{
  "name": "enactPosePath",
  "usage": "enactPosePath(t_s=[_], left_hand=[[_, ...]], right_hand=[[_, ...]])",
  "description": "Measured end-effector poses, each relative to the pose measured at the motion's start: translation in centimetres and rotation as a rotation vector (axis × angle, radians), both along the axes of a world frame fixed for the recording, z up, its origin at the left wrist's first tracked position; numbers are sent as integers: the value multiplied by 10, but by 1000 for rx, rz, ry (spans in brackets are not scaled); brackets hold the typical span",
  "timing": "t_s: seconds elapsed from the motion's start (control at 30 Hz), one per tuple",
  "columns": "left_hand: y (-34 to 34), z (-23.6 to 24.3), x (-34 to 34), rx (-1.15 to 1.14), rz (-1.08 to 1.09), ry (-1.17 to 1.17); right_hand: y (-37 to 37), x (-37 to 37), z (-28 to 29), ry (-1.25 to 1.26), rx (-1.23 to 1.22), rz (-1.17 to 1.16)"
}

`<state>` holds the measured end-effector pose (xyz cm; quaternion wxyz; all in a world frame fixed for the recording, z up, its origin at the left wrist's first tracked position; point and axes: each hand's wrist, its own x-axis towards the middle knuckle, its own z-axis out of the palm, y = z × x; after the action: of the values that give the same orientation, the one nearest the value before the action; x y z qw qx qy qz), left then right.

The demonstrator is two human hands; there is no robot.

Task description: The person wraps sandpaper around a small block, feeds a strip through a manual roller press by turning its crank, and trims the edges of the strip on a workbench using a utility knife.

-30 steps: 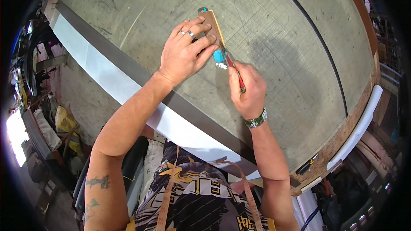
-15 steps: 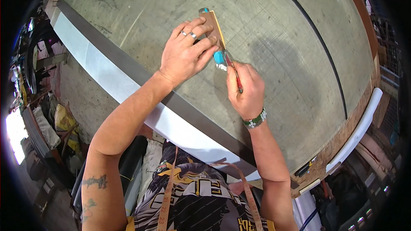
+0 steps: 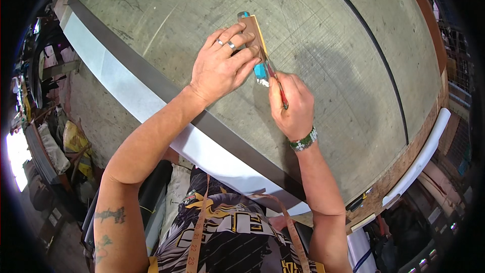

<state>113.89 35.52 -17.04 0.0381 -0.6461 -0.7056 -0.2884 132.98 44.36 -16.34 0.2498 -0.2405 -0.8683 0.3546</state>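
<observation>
A: Where was the brown strip (image 3: 251,29)?

B: It lay flat on the grey cutting table (image 3: 328,30), well in from the table's near metal edge (image 3: 166,91), and it ran away from the person. A turquoise piece (image 3: 260,72) showed at its near end, another bit of turquoise at its far end.

A: And the left hand (image 3: 222,68)?

B: It was pressed palm down on the strip's left side, fingers spread across it, two rings on them. It gripped nothing; it only held the strip down.

A: The right hand (image 3: 293,105)?

B: Just right of the strip's near end, clenched around a thin red-handled tool (image 3: 279,87), whose tip met the strip's right edge beside the left fingertips. A beaded bracelet (image 3: 303,141) sat on that wrist.

A: Anything else near the strip?

B: A black line (image 3: 374,45) curved over the table well to the right of it. A tape measure (image 3: 194,232) hung round the person's neck, on the near side of the metal edge
</observation>
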Motion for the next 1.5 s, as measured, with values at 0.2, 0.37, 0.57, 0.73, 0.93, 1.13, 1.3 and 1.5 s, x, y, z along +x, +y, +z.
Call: enactPosePath(t_s=[0.2,0.37,0.57,0.73,0.93,1.13,1.3,1.5], left_hand=[[0,1,0,-6,-13,-2],[0,1,-1,-16,-9,-3],[1,1,0,-17,-7,-6],[1,0,0,-25,0,-5],[1,2,0,-46,-2,-12],[2,2,0,-55,-1,-17],[4,1,0,-34,-16,-46],[6,2,-2,4,-25,-41]], right_hand=[[4,-7,0,3,13,-3],[4,-10,3,-9,-2,-4],[6,-15,3,-8,22,-15],[9,-20,2,-4,40,-25],[13,-26,2,-1,44,-17],[17,-33,2,14,48,-9],[26,-45,0,11,67,2],[27,-55,2,21,70,-15]])
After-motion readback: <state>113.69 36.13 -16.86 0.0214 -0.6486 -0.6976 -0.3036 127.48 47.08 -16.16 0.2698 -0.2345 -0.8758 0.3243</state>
